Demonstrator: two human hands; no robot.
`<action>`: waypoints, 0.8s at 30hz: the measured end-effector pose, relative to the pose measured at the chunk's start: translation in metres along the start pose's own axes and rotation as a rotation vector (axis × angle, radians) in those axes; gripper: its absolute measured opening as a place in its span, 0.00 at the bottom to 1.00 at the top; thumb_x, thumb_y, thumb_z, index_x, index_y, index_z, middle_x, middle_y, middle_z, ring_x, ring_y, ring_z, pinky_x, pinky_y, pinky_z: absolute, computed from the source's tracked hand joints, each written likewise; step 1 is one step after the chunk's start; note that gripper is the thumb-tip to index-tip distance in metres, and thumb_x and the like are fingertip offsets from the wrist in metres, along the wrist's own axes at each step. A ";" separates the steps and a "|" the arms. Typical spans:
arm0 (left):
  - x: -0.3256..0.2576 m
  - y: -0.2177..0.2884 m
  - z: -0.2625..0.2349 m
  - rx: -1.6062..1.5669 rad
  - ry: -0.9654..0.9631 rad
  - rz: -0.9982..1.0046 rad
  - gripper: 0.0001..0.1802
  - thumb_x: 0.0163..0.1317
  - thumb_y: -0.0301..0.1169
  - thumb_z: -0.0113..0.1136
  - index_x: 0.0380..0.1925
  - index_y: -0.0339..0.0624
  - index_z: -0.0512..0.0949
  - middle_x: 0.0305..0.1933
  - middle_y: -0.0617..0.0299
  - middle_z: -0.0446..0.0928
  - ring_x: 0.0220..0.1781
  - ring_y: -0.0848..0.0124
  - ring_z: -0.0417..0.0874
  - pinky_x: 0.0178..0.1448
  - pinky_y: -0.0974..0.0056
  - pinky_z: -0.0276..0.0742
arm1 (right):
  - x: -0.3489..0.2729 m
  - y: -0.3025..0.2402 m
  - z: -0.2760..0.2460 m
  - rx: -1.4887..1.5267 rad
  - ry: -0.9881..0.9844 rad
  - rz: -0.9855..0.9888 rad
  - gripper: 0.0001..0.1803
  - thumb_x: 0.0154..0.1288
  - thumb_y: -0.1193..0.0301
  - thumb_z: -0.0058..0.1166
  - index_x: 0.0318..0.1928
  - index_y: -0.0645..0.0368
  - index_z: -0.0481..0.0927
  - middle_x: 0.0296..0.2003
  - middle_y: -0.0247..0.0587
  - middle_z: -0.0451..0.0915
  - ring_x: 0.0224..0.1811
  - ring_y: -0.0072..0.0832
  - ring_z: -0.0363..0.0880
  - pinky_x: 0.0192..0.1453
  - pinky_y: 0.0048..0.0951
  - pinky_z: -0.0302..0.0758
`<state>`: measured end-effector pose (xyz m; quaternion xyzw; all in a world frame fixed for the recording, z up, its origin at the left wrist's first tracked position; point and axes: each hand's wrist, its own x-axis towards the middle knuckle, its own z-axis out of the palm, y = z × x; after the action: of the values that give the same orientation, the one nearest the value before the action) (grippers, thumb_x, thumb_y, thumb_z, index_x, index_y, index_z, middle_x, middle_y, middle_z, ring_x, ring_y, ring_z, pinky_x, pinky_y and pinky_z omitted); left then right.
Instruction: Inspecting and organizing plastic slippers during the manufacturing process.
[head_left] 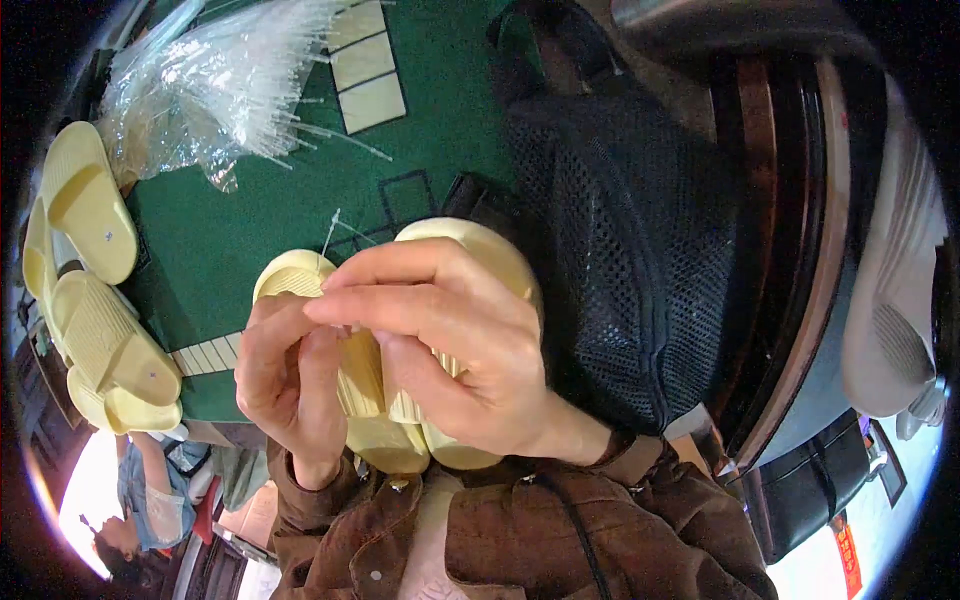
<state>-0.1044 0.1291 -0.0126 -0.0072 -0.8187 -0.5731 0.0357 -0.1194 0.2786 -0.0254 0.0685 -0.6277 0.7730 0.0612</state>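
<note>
Yellow slippers (385, 400), both hands' fingers (400, 300) curled, pinching them

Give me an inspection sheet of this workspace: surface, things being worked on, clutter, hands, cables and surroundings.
Surface: green table top with pale rectangular markings.
Job's things: pair of pale yellow foam slippers held together; thin clear plastic tie above them.
Clutter: heap of clear plastic ties in crinkled wrap; stack of pale yellow slippers at left.
Grippers: left hand and right hand both grip the pair.
Cables: nothing seen.
Surroundings: black mesh bag; dark wooden rim; another person at lower left.
</note>
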 end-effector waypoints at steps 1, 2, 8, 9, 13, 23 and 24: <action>0.000 -0.002 0.001 -0.015 0.004 0.018 0.06 0.57 0.14 0.53 0.35 0.31 0.74 0.33 0.55 0.75 0.34 0.70 0.74 0.39 0.70 0.70 | 0.000 0.001 0.000 0.005 0.024 0.044 0.15 0.56 0.88 0.51 0.42 0.63 0.82 0.41 0.47 0.78 0.37 0.31 0.80 0.42 0.26 0.76; 0.000 -0.004 0.001 0.028 -0.002 0.033 0.06 0.57 0.15 0.53 0.35 0.32 0.74 0.32 0.56 0.75 0.33 0.70 0.74 0.38 0.70 0.69 | -0.001 0.000 0.000 0.009 0.048 0.086 0.15 0.56 0.88 0.51 0.42 0.63 0.82 0.42 0.48 0.77 0.38 0.31 0.80 0.42 0.25 0.76; 0.006 0.001 0.000 0.163 0.002 0.176 0.03 0.56 0.17 0.54 0.29 0.34 0.74 0.30 0.58 0.74 0.30 0.71 0.72 0.33 0.70 0.66 | -0.002 -0.006 -0.002 -0.115 0.000 0.085 0.11 0.56 0.82 0.56 0.40 0.58 0.83 0.43 0.39 0.79 0.47 0.32 0.77 0.54 0.32 0.71; 0.007 0.000 0.001 0.182 -0.038 0.153 0.03 0.56 0.17 0.54 0.29 0.34 0.74 0.30 0.59 0.74 0.29 0.72 0.72 0.32 0.70 0.66 | -0.002 -0.003 -0.002 -0.136 0.011 0.067 0.11 0.56 0.81 0.56 0.40 0.58 0.83 0.43 0.39 0.79 0.47 0.33 0.76 0.54 0.32 0.71; 0.004 0.001 -0.001 0.157 0.010 0.218 0.02 0.56 0.18 0.55 0.29 0.35 0.74 0.29 0.61 0.73 0.27 0.74 0.70 0.31 0.72 0.64 | -0.005 -0.001 0.009 -0.186 -0.017 0.022 0.10 0.60 0.80 0.54 0.42 0.61 0.82 0.42 0.39 0.77 0.48 0.31 0.75 0.54 0.30 0.70; -0.002 -0.019 -0.004 0.079 -0.038 0.214 0.06 0.61 0.26 0.54 0.36 0.35 0.75 0.37 0.55 0.74 0.38 0.64 0.75 0.43 0.64 0.70 | -0.012 -0.002 0.009 -0.199 -0.131 0.060 0.15 0.67 0.79 0.46 0.52 0.62 0.78 0.45 0.40 0.72 0.50 0.28 0.71 0.53 0.22 0.67; -0.002 -0.016 -0.006 0.159 -0.099 0.275 0.11 0.64 0.32 0.55 0.42 0.36 0.78 0.43 0.47 0.78 0.43 0.53 0.78 0.49 0.56 0.73 | -0.012 -0.001 0.009 -0.193 -0.145 0.062 0.16 0.67 0.79 0.45 0.53 0.62 0.78 0.45 0.40 0.72 0.50 0.27 0.71 0.52 0.22 0.67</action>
<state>-0.1032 0.1175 -0.0257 -0.1445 -0.8535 -0.4952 0.0740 -0.1070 0.2703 -0.0252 0.0987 -0.7038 0.7036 -0.0019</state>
